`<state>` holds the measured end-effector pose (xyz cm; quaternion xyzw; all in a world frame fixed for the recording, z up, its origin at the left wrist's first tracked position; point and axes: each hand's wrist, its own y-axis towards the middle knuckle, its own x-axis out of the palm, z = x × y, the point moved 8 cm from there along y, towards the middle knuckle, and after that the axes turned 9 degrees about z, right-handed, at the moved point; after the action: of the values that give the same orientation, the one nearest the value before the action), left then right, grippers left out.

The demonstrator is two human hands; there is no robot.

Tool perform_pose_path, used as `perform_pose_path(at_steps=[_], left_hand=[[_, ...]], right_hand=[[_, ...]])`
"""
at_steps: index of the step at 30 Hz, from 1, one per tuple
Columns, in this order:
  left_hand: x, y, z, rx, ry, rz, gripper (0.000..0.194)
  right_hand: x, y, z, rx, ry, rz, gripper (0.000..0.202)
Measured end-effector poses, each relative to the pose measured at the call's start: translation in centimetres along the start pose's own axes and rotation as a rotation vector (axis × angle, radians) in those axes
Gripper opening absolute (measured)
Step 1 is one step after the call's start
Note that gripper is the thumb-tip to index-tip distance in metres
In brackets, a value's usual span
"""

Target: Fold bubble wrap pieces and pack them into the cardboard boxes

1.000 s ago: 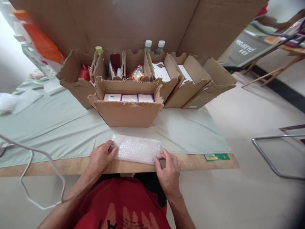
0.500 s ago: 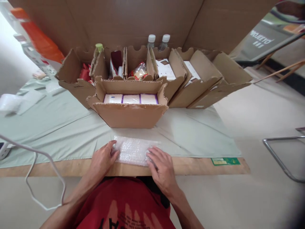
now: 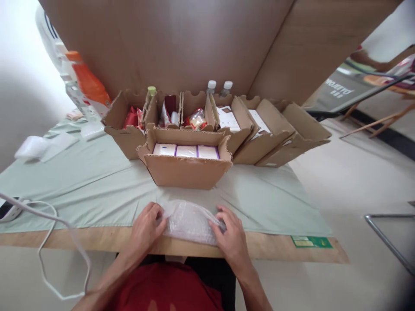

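Note:
A piece of clear bubble wrap (image 3: 189,222) lies at the front edge of the table, its middle bulging upward. My left hand (image 3: 149,224) pinches its left end between thumb and fingers. At the other end my right hand (image 3: 228,231) is closed on the wrap's edge, with the thumb underneath and the fingers curled over. Just beyond the wrap stands a cardboard box (image 3: 191,170) holding white packs with purple edges (image 3: 187,151).
Behind that box is a row of cardboard bins (image 3: 241,140) with packets and white boxes. An orange bottle (image 3: 90,84) stands at the back left, near a bubble wrap roll (image 3: 34,147). A white cable (image 3: 69,226) loops at the left. A green card (image 3: 311,242) lies on the right edge.
The bubble wrap was flat and now arches up between my hands. My right hand has gone from resting on its end to gripping it. The camera view has shifted.

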<state>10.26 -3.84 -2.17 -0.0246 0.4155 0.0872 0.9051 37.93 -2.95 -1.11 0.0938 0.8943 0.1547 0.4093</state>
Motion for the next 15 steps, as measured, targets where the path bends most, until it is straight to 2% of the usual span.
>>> perform_pose_path(at_steps=[1, 3, 5, 7, 8, 10, 12, 15], left_hand=[[0.1, -0.3, -0.2, -0.006, -0.037, 0.001, 0.012], [0.1, -0.9, -0.6, -0.038, -0.156, 0.001, 0.029], [0.0, -1.3, -1.1, -0.115, -0.359, -0.004, 0.051], [0.0, -1.5, -1.5, -0.211, -0.587, -0.02, 0.064], [-0.1, -1.5, -1.5, -0.244, -0.677, -0.029, 0.065], [-0.7, -1.2, -1.3, -0.252, -0.773, -0.043, 0.057], [-1.9, -0.6, -0.6, -0.196, -0.81, -0.055, 0.041], [-5.1, 0.7, 1.8, -0.02, -0.789, -0.08, 0.028]], right_hand=[[-0.3, -0.3, 0.4, 0.079, 0.06, -0.008, 0.018], [-0.8, -1.1, 1.5, 0.253, 0.164, -0.027, 0.023], [-1.1, -1.9, 2.4, 0.407, 0.294, -0.052, 0.038], [-0.9, -2.8, 2.8, 0.512, 0.475, -0.112, 0.059], [-0.8, -3.2, 2.8, 0.543, 0.553, -0.147, 0.066], [-1.0, -3.7, 2.5, 0.553, 0.618, -0.18, 0.068], [-2.1, -3.3, 2.2, 0.512, 0.578, -0.126, 0.058], [-4.6, -1.0, 0.9, 0.401, 0.518, 0.02, 0.036]])
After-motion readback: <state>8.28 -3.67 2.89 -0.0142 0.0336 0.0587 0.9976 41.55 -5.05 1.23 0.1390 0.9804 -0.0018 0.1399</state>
